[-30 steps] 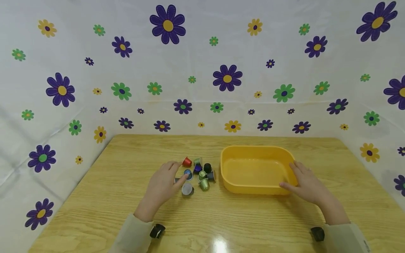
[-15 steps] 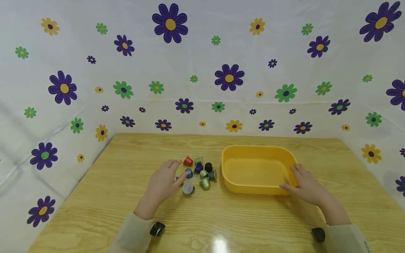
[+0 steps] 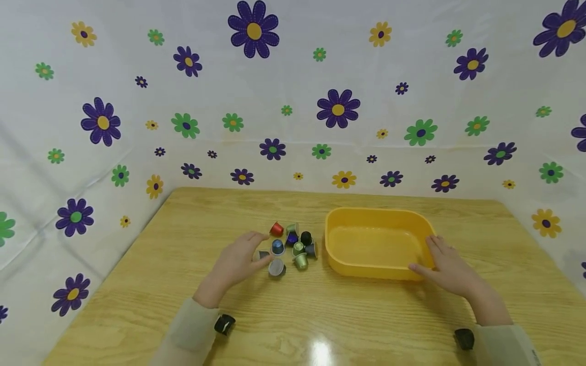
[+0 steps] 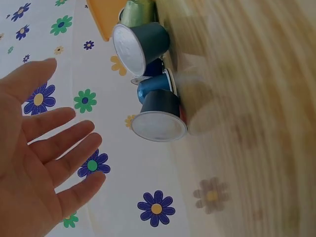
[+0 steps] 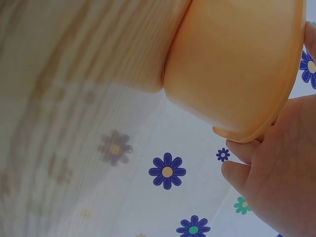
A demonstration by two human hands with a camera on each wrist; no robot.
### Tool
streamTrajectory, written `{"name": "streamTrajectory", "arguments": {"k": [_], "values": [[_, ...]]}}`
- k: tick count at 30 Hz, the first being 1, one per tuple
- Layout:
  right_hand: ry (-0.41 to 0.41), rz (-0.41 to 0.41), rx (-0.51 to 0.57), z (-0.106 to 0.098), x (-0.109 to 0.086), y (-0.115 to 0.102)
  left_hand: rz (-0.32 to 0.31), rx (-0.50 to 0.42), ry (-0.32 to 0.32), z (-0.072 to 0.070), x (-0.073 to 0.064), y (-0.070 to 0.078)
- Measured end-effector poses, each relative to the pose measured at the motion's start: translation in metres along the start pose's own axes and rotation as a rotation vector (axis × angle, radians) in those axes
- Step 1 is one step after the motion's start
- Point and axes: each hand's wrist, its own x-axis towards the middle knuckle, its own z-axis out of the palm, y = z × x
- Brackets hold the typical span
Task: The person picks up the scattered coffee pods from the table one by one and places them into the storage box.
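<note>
Capsules, head view: a loose cluster of small capsules [image 3: 299, 248] lies on the desk [image 3: 357, 320], left of the yellow tub [image 3: 373, 270]; one red capsule [image 3: 276, 229] is at the far edge.
Left hand, head view: the left hand [image 3: 235, 264] is just beside the cluster, thumb and fingers apart, holding nothing.
Right hand, head view: the right hand [image 3: 450, 269] rests on the tub's right end, fingers extended along the rim.
Writing, head view: none readable; a mark on the right sleeve [image 3: 505, 345] is too small.
Capsules, left wrist view: probably light, slick and easily dented; best pinched round the cup, below the flange, as on the blue capsule [image 4: 154, 86]. The lids show no legible brand.
Tub, right wrist view: likely light, fairly stiff plastic; the rim is the natural hold. No label shows on this wall.
</note>
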Motion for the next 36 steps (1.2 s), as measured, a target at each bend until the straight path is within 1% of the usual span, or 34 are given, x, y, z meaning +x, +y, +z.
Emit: {"name": "streamTrajectory", "arguments": {"k": [4,7,9,11,14,16,20,29,36], "values": [[0.002,0.003,-0.002,-0.002,0.0,0.0,0.011,-0.015,-0.073,0.002,0.006,-0.001],[0.004,0.004,-0.004,-0.003,0.0,-0.001,0.033,-0.027,-0.119,0.003,0.009,-0.001],[0.005,0.006,-0.003,-0.003,0.001,-0.001,0.056,-0.037,-0.153,0.004,0.011,-0.001],[0.006,0.006,-0.001,-0.002,0.001,-0.001,0.091,-0.056,-0.184,0.007,0.011,-0.001],[0.004,0.01,0.003,-0.001,0.001,-0.001,0.117,-0.067,-0.224,0.011,0.011,-0.002],[0.003,0.011,0.007,0.0,0.001,-0.001,0.132,-0.075,-0.236,0.012,0.011,-0.003],[0.005,0.009,0.006,0.0,0.001,0.0,0.148,-0.061,-0.243,0.014,0.01,-0.001],[0.007,0.002,0.012,-0.001,0.001,0.001,0.177,0.002,-0.266,0.012,0.011,0.003],[0.01,0.004,0.014,-0.001,0.002,0.001,0.19,0.045,-0.306,0.014,0.013,0.003]]}}
